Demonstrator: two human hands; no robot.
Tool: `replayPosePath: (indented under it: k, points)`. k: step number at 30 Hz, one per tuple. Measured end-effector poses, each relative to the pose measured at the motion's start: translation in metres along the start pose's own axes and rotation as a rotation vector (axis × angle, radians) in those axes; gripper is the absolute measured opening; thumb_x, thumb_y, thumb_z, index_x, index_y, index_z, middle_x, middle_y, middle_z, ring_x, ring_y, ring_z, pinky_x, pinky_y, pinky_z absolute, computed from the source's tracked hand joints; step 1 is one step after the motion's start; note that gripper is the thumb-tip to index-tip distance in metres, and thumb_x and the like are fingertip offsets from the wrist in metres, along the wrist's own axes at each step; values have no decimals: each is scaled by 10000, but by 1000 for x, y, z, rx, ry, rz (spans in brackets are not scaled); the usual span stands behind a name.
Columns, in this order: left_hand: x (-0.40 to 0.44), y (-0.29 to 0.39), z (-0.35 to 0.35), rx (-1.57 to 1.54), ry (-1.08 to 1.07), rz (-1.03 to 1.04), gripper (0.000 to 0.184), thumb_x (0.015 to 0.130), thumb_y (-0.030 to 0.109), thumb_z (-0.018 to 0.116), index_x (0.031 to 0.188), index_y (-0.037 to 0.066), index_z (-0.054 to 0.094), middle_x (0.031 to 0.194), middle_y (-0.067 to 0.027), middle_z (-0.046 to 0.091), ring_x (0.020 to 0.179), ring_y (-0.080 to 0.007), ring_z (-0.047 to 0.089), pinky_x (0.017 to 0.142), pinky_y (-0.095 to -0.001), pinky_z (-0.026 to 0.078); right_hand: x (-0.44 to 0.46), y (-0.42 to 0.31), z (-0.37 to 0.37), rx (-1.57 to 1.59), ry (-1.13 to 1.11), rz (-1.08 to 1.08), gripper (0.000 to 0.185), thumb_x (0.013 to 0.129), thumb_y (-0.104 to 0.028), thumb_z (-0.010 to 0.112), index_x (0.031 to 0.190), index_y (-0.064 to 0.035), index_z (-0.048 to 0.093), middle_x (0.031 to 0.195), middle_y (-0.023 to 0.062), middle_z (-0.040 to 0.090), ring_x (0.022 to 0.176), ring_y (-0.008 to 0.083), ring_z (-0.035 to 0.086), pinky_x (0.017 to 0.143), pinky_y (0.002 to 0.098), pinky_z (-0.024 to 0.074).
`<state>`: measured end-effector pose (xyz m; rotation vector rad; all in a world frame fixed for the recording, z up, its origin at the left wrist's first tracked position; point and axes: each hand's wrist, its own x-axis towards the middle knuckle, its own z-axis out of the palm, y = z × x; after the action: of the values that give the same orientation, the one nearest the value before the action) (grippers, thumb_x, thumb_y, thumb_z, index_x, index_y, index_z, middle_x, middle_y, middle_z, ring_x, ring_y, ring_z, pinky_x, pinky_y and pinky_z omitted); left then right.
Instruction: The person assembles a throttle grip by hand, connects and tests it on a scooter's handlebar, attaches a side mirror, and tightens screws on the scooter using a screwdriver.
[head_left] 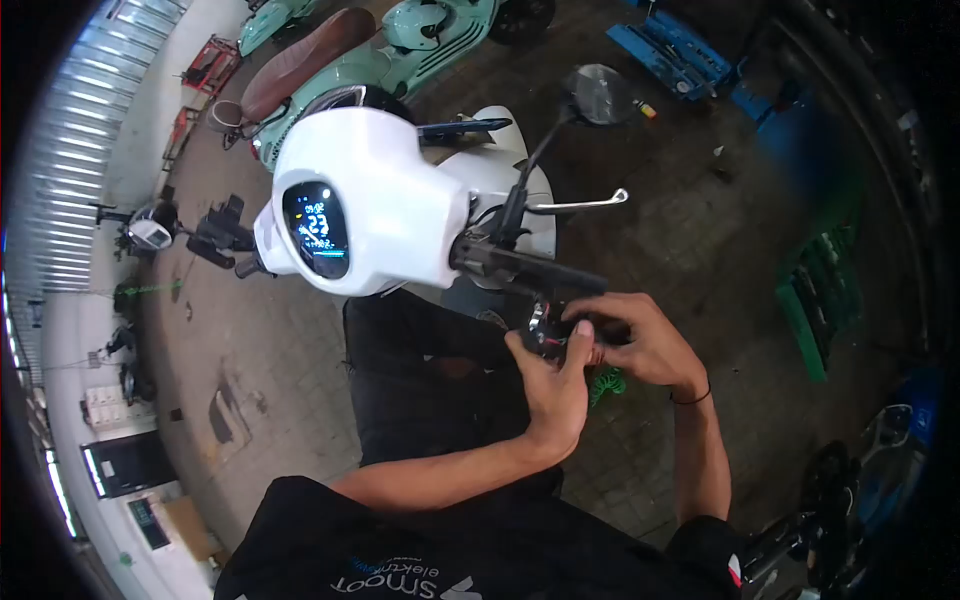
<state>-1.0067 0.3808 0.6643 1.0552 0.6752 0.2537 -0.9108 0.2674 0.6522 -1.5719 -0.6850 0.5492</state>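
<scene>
A white scooter front (365, 190) with a lit digital display (317, 230) stands before me. Below its black handlebar grip (535, 270), both hands meet around a small dark part with a shiny metal piece (537, 322). My left hand (553, 390) grips it from below, thumb and fingers closed about it. From the right, my right hand (648, 338) curls its fingers over the same part, covering much of it. The part's exact kind is hard to make out. A silver brake lever (580, 206) and a round mirror (600, 95) rise beyond the grip.
A mint-green scooter (330, 75) with a brown seat stands behind. Blue toolboxes (675, 50) lie open at the upper right, a green metal tray (820, 290) at the right. A coiled green hose (606, 384) shows below my hands. Another vehicle (820, 500) is at the lower right.
</scene>
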Motion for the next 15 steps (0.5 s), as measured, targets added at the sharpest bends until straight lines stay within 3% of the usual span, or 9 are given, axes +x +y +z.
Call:
replayPosePath:
  k: [3, 7, 9, 12, 15]
  points:
    - [2, -4, 18, 96, 105, -84, 339, 1019, 156, 684, 1193, 66, 409, 990, -18, 569, 832, -80, 587, 721, -289, 520, 8, 9, -25, 143, -136, 178, 464, 769, -71, 839, 1205, 0, 697, 1051, 155, 743, 938, 203, 698, 843, 373, 539]
    - [5, 4, 41, 94, 229, -142, 339, 1019, 167, 686, 1189, 71, 409, 1015, -27, 582, 854, -85, 598, 729, -284, 526, 24, 14, -45, 228, -252, 126, 424, 831, -66, 812, 1222, 29, 677, 1032, 156, 746, 931, 177, 692, 862, 361, 541]
    - [5, 4, 39, 131, 266, -181, 353, 1020, 172, 686, 1209, 71, 406, 1041, -27, 586, 873, -84, 599, 737, -276, 525, 34, 7, -60, 261, -373, 207, 427, 868, -87, 803, 1257, 23, 668, 1063, 134, 752, 959, 177, 684, 887, 357, 537]
    - [-3, 6, 36, 125, 225, -147, 370, 1012, 158, 698, 1216, 68, 402, 1065, -20, 578, 886, -76, 590, 754, -267, 521, 40, 8, -68, 332, -495, 327, 455, 882, -117, 806, 1293, 10, 657, 1109, 117, 746, 998, 174, 678, 925, 355, 533]
    - [-4, 8, 44, 96, 267, -130, 428, 994, 166, 727, 1193, 66, 361, 968, 18, 547, 764, -29, 494, 647, -218, 428, 48, 10, -73, 369, -566, 398, 465, 902, -143, 798, 1314, 9, 646, 1127, 102, 735, 1026, 173, 675, 955, 354, 528]
